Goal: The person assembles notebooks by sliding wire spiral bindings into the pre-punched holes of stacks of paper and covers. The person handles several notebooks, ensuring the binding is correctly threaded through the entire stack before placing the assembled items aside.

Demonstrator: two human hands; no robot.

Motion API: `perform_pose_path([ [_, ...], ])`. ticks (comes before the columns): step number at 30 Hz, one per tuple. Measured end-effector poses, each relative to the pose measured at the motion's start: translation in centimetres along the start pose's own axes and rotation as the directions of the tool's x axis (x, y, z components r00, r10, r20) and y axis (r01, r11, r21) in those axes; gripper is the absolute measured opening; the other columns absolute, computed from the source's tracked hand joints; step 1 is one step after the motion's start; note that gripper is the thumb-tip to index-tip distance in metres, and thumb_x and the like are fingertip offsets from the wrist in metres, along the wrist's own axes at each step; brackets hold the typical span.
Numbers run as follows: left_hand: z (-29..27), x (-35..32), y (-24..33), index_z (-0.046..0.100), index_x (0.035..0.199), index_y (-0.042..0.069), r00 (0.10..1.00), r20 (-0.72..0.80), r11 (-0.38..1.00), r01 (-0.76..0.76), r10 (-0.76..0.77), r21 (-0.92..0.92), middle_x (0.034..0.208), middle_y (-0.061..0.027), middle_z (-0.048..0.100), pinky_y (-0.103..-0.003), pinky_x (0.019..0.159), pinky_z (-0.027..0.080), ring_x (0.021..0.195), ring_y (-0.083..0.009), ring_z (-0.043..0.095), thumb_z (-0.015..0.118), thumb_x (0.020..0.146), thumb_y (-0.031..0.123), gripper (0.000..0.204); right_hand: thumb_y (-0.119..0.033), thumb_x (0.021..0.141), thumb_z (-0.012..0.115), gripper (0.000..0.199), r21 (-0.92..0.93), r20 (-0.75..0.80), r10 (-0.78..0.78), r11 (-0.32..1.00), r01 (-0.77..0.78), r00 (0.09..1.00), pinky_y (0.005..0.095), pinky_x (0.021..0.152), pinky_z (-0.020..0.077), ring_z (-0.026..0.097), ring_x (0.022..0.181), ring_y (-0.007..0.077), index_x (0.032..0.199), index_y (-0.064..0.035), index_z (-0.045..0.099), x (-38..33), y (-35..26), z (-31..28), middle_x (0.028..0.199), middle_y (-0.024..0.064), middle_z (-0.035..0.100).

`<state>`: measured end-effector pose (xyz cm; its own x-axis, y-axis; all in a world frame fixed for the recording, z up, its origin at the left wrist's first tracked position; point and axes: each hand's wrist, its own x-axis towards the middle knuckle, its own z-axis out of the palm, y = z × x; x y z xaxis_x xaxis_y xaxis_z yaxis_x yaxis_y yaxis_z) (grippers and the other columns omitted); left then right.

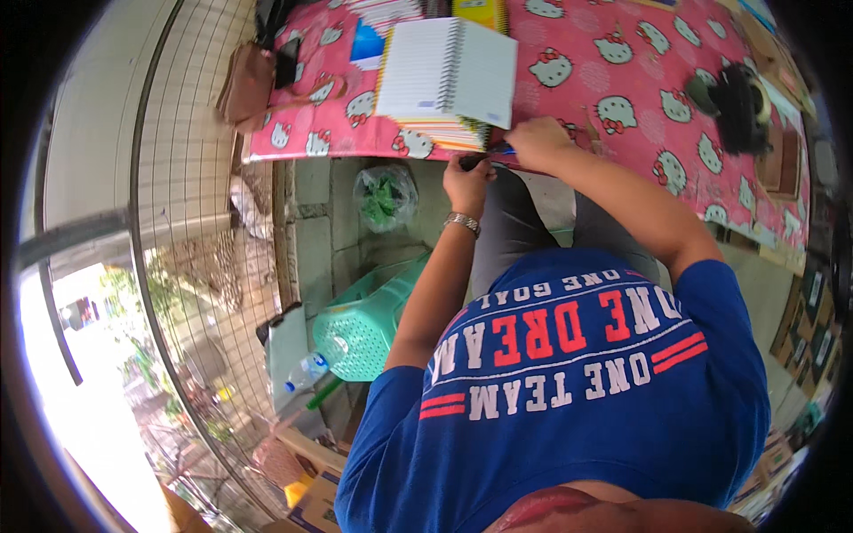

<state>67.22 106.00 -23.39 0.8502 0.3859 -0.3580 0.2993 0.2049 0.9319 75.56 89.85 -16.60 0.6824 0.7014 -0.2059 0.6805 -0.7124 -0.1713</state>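
Both my hands meet at the table's near edge, just below an open spiral notebook [413, 67] with lined white pages. That notebook lies on several other notebooks [435, 133] with coloured edges. My left hand [466, 188], with a metal watch band at its wrist, is closed around a small black object [471, 162]. Beside it, my right hand [539, 142] is closed on a thin blue pen-like thing [503, 148]. The two held things are close together, and I cannot tell whether they touch. My fingers partly cover both.
A pink cartoon-cat cloth [569, 98] covers the table. On it are a brown pouch [246, 87] at far left, more books [480, 11] behind, and a black object [742, 107] at right. A plastic bag [386, 197], a green basket [360, 333] and a bottle [308, 370] are below left.
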Motion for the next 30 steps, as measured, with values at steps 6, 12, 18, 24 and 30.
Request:
perform_pose_path([
  [6, -3.8, -1.2, -0.6, 0.057, 0.095, 0.001, 0.981, 0.034, 0.863, 0.186, -0.193, -0.469, 0.079, -0.0093, 0.063, -0.031, 0.063, 0.051, 0.068, -0.0184, 0.062, 0.065, 0.082, -0.002, 0.015, -0.027, 0.076, 0.069, 0.035, 0.101, -0.315, -0.054, 0.991, 0.09, 0.948, 0.0473, 0.082, 0.0491, 0.062, 0.095, 0.0352, 0.102, -0.0068, 0.06, -1.9, 3.5, 3.9, 0.097, 0.0153, 0.063],
  [12, -16.4, -1.1, -5.6, 0.062, 0.089, 0.009, 0.975, -0.041, 0.585, 0.097, -0.218, -0.805, 0.087, -0.0082, 0.068, -0.031, 0.069, 0.056, 0.075, -0.0193, 0.066, 0.065, 0.085, 0.003, 0.008, -0.026, 0.072, 0.071, 0.041, 0.125, -0.504, 0.057, 0.992, 0.008, 0.862, 0.0489, 0.086, 0.0411, 0.052, 0.097, 0.0373, 0.104, -0.0065, 0.054, -1.8, 4.1, 5.5, 0.099, 0.0165, 0.054],
  [18, -25.5, 2.1, -9.7, 0.065, 0.087, 0.008, 0.934, -0.209, 0.572, -0.006, -0.291, -0.821, 0.091, -0.0111, 0.071, -0.039, 0.08, 0.058, 0.088, -0.0268, 0.069, 0.066, 0.087, 0.009, 0.001, -0.026, 0.074, 0.07, 0.046, 0.024, -0.466, 0.051, 0.999, -0.045, 0.883, 0.0504, 0.091, 0.0394, 0.05, 0.101, 0.0404, 0.111, -0.0052, 0.053, -1.5, 4.1, 5.9, 0.104, 0.02, 0.054],
  [24, -31.6, 8.5, -15.6, 0.058, 0.096, -0.002, 0.885, -0.202, 0.373, -0.034, -0.42, -0.927, 0.097, -0.0201, 0.065, -0.049, 0.091, 0.054, 0.1, -0.0383, 0.063, 0.055, 0.09, 0.032, 0.035, -0.026, 0.078, 0.069, 0.048, -0.085, -0.43, 0.038, 0.993, -0.083, 0.902, 0.0517, 0.094, 0.0421, 0.055, 0.102, 0.0452, 0.118, -0.0032, 0.056, -2.7, 5.6, 7.4, 0.112, 0.0238, 0.059],
  [30, -37.0, 18.9, -16.4, 0.031, 0.139, 0.006, 0.71, -0.372, 0.37, -0.168, -0.598, -0.914, 0.142, -0.0217, 0.037, -0.056, 0.106, 0.037, 0.128, -0.0404, 0.042, 0.059, 0.086, 0.049, 0.074, -0.026, 0.083, 0.067, 0.039, -0.069, -0.307, 0.048, 0.995, -0.073, 0.95, 0.0499, 0.097, 0.0437, 0.058, 0.109, 0.042, 0.117, -0.0073, 0.066, -3.9, 7.9, 10.3, 0.119, 0.0206, 0.062],
])
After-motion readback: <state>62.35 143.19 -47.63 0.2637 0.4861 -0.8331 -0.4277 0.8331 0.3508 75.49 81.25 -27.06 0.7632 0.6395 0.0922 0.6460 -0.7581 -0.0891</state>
